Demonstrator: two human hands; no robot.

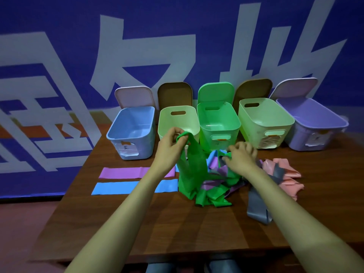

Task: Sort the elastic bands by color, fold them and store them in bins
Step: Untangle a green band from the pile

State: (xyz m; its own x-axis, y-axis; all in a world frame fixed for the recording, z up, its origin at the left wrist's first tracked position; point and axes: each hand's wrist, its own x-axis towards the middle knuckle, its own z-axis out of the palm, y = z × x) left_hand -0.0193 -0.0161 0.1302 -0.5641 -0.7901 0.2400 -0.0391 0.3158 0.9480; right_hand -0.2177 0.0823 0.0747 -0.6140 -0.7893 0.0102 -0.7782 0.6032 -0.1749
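Note:
My left hand pinches the top of a green elastic band and lifts it above the table; its lower end trails into a tangled heap of green, purple and blue bands. My right hand lies on that heap with fingers curled into the bands. A purple band and a blue band lie flat, side by side, on the left. Pink bands and a grey band lie on the right.
Five open bins stand in a row at the table's far edge: blue, pale green, green, pale green, purple. Lids lean on the blue wall behind. The wooden table drops off at its near edge.

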